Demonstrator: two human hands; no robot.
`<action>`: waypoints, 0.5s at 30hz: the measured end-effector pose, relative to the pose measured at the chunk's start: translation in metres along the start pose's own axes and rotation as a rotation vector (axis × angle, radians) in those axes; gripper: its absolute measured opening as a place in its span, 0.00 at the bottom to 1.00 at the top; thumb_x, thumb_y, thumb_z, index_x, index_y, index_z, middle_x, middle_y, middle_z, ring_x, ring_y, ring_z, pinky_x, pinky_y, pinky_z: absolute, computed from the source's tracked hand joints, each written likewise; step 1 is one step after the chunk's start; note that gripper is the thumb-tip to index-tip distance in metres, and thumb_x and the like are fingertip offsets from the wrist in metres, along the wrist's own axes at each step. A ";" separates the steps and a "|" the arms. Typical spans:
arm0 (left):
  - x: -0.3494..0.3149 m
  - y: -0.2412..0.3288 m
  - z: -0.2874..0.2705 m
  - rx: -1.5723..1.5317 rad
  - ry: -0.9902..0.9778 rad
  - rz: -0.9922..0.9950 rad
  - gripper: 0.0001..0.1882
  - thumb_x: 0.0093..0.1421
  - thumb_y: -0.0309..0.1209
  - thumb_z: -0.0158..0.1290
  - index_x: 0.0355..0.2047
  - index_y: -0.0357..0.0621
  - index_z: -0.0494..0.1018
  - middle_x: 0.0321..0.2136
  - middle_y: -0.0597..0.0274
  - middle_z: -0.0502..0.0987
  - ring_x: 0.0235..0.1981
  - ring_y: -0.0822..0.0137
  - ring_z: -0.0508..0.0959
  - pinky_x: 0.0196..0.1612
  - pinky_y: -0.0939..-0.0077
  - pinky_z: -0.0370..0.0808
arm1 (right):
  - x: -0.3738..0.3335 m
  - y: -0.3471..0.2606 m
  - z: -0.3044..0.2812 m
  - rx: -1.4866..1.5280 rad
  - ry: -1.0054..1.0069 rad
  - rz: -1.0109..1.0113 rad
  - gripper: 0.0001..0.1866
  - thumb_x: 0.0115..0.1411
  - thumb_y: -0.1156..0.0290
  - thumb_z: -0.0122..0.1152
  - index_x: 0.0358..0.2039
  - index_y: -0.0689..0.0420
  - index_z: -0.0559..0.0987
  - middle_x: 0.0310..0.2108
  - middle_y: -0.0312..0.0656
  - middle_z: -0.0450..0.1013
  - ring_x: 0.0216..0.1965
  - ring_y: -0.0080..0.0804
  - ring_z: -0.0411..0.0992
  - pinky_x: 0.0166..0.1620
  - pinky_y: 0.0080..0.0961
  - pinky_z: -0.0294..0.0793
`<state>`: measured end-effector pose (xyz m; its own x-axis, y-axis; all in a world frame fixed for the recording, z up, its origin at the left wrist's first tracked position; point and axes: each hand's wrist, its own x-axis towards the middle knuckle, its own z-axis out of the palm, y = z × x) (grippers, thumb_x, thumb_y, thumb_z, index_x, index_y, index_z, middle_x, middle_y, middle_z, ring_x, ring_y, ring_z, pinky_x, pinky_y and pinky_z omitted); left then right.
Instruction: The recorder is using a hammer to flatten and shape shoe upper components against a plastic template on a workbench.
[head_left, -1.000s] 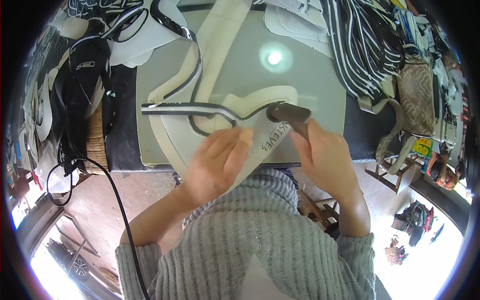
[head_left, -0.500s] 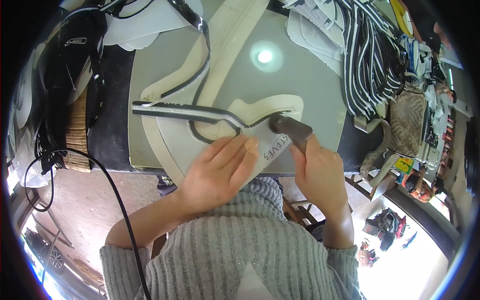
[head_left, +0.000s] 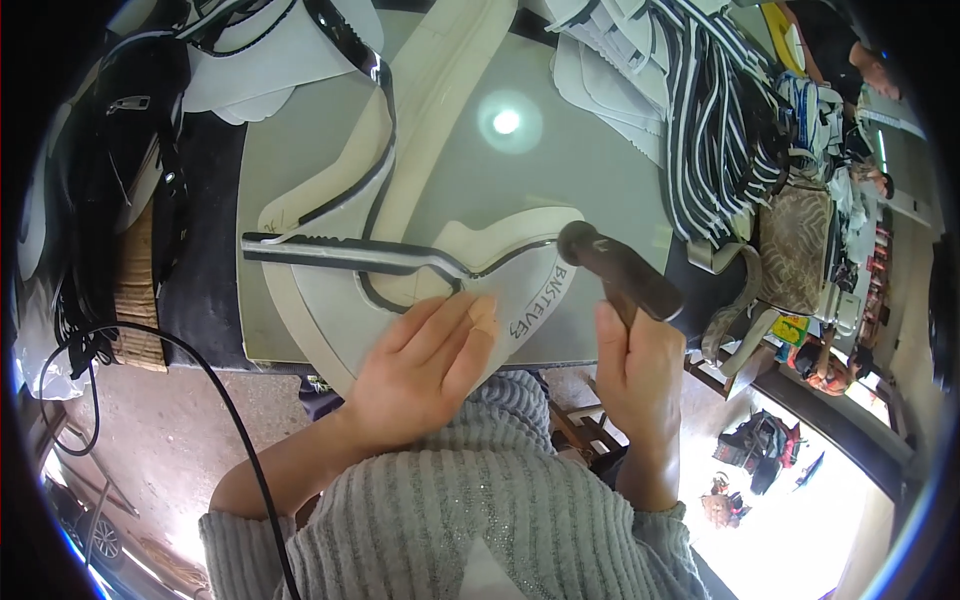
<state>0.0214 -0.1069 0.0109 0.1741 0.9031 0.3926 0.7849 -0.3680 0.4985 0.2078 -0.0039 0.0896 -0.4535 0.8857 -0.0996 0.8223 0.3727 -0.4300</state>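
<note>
My right hand point(head_left: 640, 375) grips the handle of a dark hammer point(head_left: 622, 272). The hammer's head is at the right end of a curved white cut piece point(head_left: 525, 285) with handwriting on it; whether they touch I cannot tell. Flat on the lower middle of that piece lies my left hand point(head_left: 425, 370), its fingers stretched out and a tan bandage-like wrap on one fingertip. A black strip with a white stripe point(head_left: 345, 254) runs along the piece's upper edge, just beyond my left fingertips. Its thin continuation follows the curve toward the hammer.
A grey-green board point(head_left: 610, 190) lies under the work, with a long cream strip point(head_left: 445, 110) across it. Black-and-white striped strips point(head_left: 710, 130) heap at the right, beside a patterned bag point(head_left: 795, 245). Black material point(head_left: 130, 160) hangs at the left. A black cable point(head_left: 235, 420) crosses my left forearm.
The hammer has risen off the strip's right end and shifted right, its head now tilted. My left hand stays on the piece. The whole view has shifted slightly.
</note>
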 end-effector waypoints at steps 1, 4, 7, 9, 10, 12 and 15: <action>-0.001 0.002 -0.002 -0.009 -0.013 0.003 0.21 0.51 0.25 0.55 0.46 0.30 0.71 0.44 0.50 0.79 0.49 0.55 0.77 0.54 0.62 0.73 | 0.000 0.005 0.009 -0.081 -0.082 -0.008 0.16 0.68 0.62 0.53 0.30 0.63 0.69 0.15 0.53 0.70 0.18 0.55 0.72 0.22 0.45 0.70; -0.003 0.003 -0.003 -0.004 -0.012 0.002 0.20 0.51 0.25 0.55 0.46 0.31 0.71 0.45 0.51 0.79 0.49 0.56 0.77 0.54 0.63 0.73 | 0.002 0.004 0.002 -0.169 -0.173 -0.005 0.14 0.67 0.63 0.53 0.35 0.64 0.72 0.16 0.52 0.71 0.18 0.54 0.72 0.22 0.45 0.69; -0.002 0.003 -0.004 -0.012 -0.018 -0.007 0.20 0.51 0.25 0.55 0.45 0.31 0.72 0.46 0.50 0.78 0.49 0.55 0.77 0.53 0.63 0.73 | -0.001 -0.008 -0.008 0.072 0.068 -0.022 0.15 0.67 0.63 0.54 0.30 0.63 0.69 0.15 0.52 0.70 0.19 0.56 0.72 0.23 0.46 0.69; -0.002 0.000 -0.004 -0.030 -0.013 0.008 0.19 0.52 0.25 0.54 0.45 0.32 0.72 0.46 0.50 0.78 0.49 0.54 0.76 0.53 0.63 0.73 | 0.001 0.011 0.007 -0.021 -0.035 -0.016 0.15 0.67 0.62 0.54 0.32 0.62 0.70 0.16 0.52 0.70 0.19 0.56 0.72 0.23 0.46 0.69; -0.002 -0.002 -0.004 -0.034 -0.003 0.008 0.18 0.52 0.24 0.54 0.45 0.32 0.72 0.46 0.50 0.78 0.49 0.54 0.76 0.53 0.63 0.73 | 0.006 0.016 0.012 -0.107 -0.146 -0.028 0.14 0.67 0.62 0.54 0.33 0.62 0.71 0.16 0.52 0.71 0.20 0.56 0.72 0.23 0.46 0.68; -0.004 -0.004 -0.004 -0.042 -0.002 -0.009 0.18 0.52 0.23 0.55 0.45 0.32 0.72 0.44 0.49 0.78 0.48 0.53 0.77 0.51 0.62 0.74 | 0.009 0.012 0.005 -0.114 -0.195 0.015 0.14 0.68 0.62 0.54 0.33 0.62 0.71 0.17 0.51 0.72 0.20 0.56 0.73 0.24 0.46 0.68; -0.007 -0.005 -0.017 -0.154 0.028 -0.080 0.20 0.52 0.20 0.58 0.47 0.32 0.71 0.43 0.47 0.78 0.45 0.50 0.78 0.47 0.60 0.76 | 0.016 0.016 -0.001 0.166 -0.013 -0.023 0.11 0.68 0.68 0.54 0.37 0.65 0.72 0.18 0.50 0.68 0.17 0.45 0.69 0.24 0.37 0.65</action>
<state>0.0060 -0.1153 0.0188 0.0965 0.9249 0.3677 0.6950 -0.3270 0.6403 0.2139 0.0164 0.0818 -0.4765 0.8736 -0.0989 0.7443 0.3410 -0.5743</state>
